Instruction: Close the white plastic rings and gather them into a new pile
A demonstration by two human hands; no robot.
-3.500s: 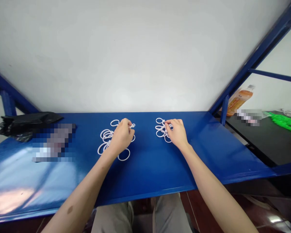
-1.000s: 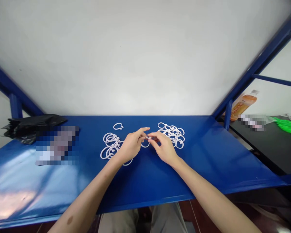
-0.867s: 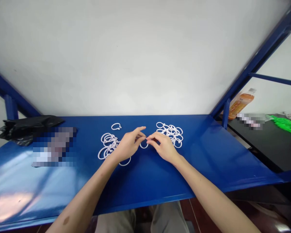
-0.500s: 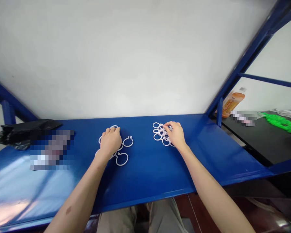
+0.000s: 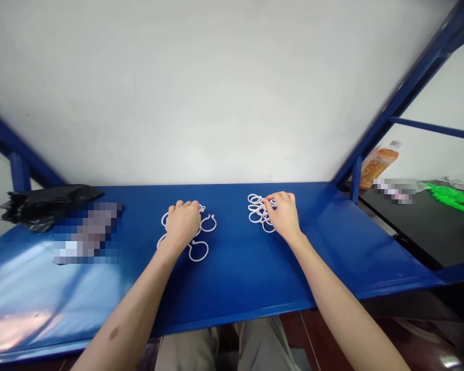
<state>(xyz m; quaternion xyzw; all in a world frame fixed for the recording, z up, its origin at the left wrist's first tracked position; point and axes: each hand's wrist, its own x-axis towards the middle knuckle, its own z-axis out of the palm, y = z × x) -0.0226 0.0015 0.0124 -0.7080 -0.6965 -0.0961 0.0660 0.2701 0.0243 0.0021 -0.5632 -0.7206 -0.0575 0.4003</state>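
Loose white curtain rings (image 5: pixel 198 260), each with a small knobbed opening, lie spread on a blue shelf (image 5: pixel 232 278), left of centre. My left hand (image 5: pixel 183 221) is over them with its fingers curled down. The knobbed end of one ring (image 5: pixel 202 208) shows at its fingertips; the rest of that ring is hidden. To the right, a tighter pile of the same rings (image 5: pixel 255 207) lies overlapping. My right hand (image 5: pixel 283 212) is at this pile's right side, thumb and forefinger pinched on a ring at its upper edge.
A crumpled black plastic bag (image 5: pixel 54 198) lies at the left, beside a blurred-out packet (image 5: pixel 88 232). Blue frame posts (image 5: pixel 355 180) bound the shelf. Beyond the right post, a black surface (image 5: pixel 386 221) holds an orange drink bottle (image 5: pixel 379 166) and a bright green bundle (image 5: pixel 454 198).
The view has shifted slightly. At my left fingertips, a ring's knobbed end now shows where a ring's arc stood behind the hand before. My right hand stays pinched at the right pile.
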